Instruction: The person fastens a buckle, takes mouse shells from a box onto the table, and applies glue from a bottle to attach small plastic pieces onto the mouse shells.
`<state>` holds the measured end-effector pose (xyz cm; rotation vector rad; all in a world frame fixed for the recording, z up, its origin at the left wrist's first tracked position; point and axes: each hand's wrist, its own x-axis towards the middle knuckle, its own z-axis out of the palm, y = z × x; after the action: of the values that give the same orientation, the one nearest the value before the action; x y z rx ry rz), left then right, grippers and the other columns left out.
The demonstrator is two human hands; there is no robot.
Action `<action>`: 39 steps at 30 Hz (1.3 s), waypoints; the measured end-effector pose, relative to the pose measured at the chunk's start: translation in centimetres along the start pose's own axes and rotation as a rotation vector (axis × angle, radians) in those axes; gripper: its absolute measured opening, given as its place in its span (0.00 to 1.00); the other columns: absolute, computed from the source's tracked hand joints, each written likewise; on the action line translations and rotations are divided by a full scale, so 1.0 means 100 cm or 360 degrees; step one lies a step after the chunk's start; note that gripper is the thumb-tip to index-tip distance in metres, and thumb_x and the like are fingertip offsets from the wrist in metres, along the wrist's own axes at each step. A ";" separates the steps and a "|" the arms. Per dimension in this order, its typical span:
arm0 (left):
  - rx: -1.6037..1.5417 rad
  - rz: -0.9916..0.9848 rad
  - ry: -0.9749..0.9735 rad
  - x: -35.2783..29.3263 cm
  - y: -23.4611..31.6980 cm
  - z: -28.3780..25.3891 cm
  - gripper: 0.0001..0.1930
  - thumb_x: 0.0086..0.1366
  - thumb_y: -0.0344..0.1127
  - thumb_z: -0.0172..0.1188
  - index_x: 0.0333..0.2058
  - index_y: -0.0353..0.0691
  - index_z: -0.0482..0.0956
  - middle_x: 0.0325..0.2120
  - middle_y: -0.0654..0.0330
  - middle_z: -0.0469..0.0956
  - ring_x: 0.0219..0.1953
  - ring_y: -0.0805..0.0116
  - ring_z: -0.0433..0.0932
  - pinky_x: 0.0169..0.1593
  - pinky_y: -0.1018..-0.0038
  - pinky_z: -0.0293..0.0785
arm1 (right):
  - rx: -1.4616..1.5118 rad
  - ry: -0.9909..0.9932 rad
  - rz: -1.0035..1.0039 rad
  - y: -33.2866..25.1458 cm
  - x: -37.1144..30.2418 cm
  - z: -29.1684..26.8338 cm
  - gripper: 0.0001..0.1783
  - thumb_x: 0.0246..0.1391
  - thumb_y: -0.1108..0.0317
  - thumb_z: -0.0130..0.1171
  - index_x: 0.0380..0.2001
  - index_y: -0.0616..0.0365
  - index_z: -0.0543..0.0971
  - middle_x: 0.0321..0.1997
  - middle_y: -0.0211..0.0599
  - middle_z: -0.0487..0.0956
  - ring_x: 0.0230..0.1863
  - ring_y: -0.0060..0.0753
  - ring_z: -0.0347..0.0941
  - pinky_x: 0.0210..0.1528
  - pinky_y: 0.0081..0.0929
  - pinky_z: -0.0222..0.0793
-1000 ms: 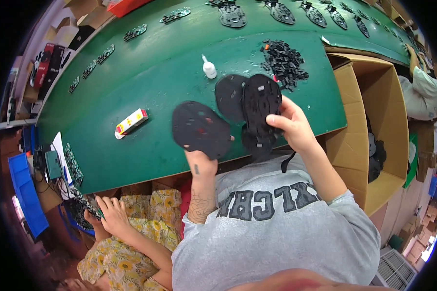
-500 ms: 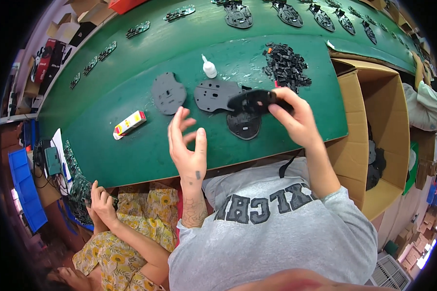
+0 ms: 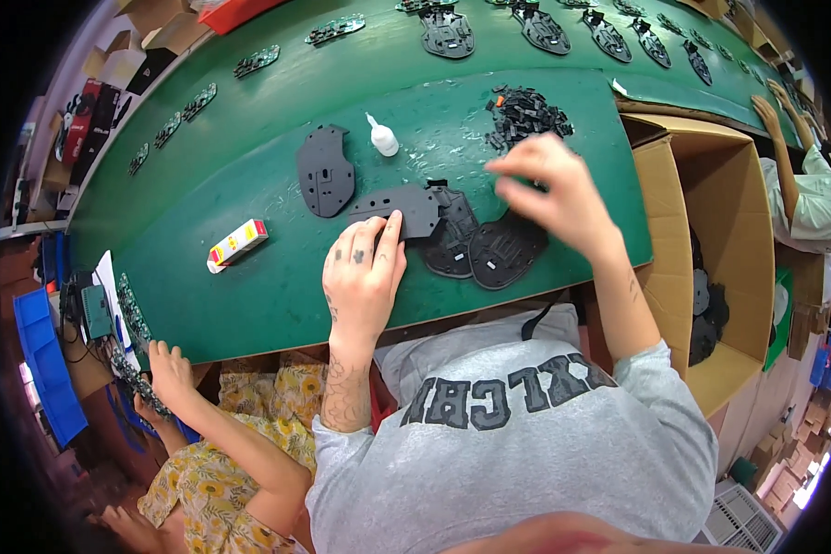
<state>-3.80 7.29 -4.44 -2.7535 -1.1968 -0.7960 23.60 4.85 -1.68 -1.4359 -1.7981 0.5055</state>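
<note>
My left hand [image 3: 365,272] grips the near edge of a dark grey plastic shell panel [image 3: 406,205], fingers on top; its thumb is hidden. The panel partly overlaps a black shell piece [image 3: 449,235] showing its inner side. Beside that lies a second black shell piece [image 3: 508,251], partly over the first. My right hand [image 3: 556,189] hovers above it with nothing in it, thumb and index finger apart, near a heap of small black plastic parts [image 3: 528,118]. Another dark grey shell panel [image 3: 326,173] lies flat on the table, left of the gripped one.
A white dropper bottle [image 3: 383,138] and a yellow, white and red carton [image 3: 237,246] stand on the green table [image 3: 277,314]. Circuit boards [image 3: 256,61] and shells [image 3: 448,35] line the far side. An open cardboard box [image 3: 660,198] is right; a co-worker's hand [image 3: 169,369] is left.
My right hand has let go of the black shell piece, now on the table, and moved up slightly. My left hand has come down onto the grey panel, which has shifted left and nearer.
</note>
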 end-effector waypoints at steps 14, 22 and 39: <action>0.0000 -0.0766 0.0496 -0.022 0.026 -0.007 0.20 0.57 0.29 0.63 0.49 0.38 0.76 0.40 0.55 0.76 0.44 0.56 0.73 0.51 0.63 0.68 | -0.0308 0.0419 -0.0040 0.027 0.042 0.006 0.06 0.48 0.68 0.65 0.27 0.58 0.83 0.32 0.35 0.80 0.36 0.37 0.76 0.39 0.29 0.71; -0.0589 0.0340 -0.0209 -0.021 0.074 0.020 0.23 0.51 0.33 0.62 0.50 0.46 0.79 0.52 0.63 0.75 0.53 0.63 0.72 0.56 0.62 0.65 | 0.1131 0.0007 0.1226 -0.018 -0.073 -0.016 0.08 0.52 0.77 0.62 0.35 0.70 0.81 0.30 0.44 0.83 0.30 0.33 0.82 0.31 0.21 0.78; -0.0179 0.0412 -0.0393 -0.016 0.080 0.021 0.29 0.51 0.40 0.62 0.55 0.66 0.75 0.56 0.74 0.69 0.51 0.71 0.65 0.55 0.68 0.57 | 0.0007 0.0345 0.0670 -0.020 -0.111 0.008 0.07 0.44 0.77 0.67 0.30 0.57 0.84 0.30 0.31 0.77 0.32 0.24 0.74 0.27 0.22 0.66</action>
<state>1.74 1.07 -5.65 -3.0852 -0.8166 -0.5246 22.52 -6.14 -4.23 -1.8017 -1.3271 0.5388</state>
